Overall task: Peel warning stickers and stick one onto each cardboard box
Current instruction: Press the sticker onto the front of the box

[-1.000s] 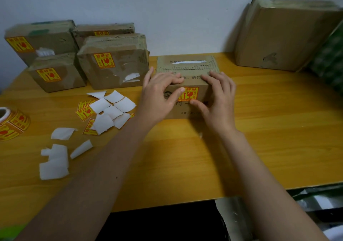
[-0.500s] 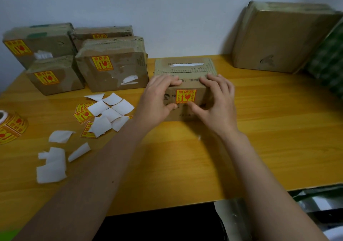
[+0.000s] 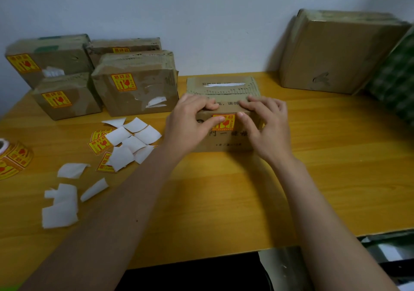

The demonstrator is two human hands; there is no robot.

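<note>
A small cardboard box (image 3: 224,86) stands in the middle of the wooden table (image 3: 336,156). A yellow and red warning sticker (image 3: 226,122) sits on its front face. My left hand (image 3: 190,124) and my right hand (image 3: 266,127) grip the box from both sides, fingers over its top edge and both thumbs on the sticker. At the back left stand several boxes (image 3: 134,84) that bear stickers. A large box (image 3: 338,53) without a visible sticker leans on the wall at the back right. The sticker roll (image 3: 13,158) lies at the left edge.
Loose stickers (image 3: 99,142) and white backing papers (image 3: 132,138) lie left of the box. More backing scraps (image 3: 60,207) lie nearer the front left. A green checked object (image 3: 396,80) stands at the far right. The table's front edge runs below my forearms.
My left thumb slid from the sticker's top corner down and now lies across the sticker again. The right thumb rose to the sticker's right edge. The box stayed where it was.
</note>
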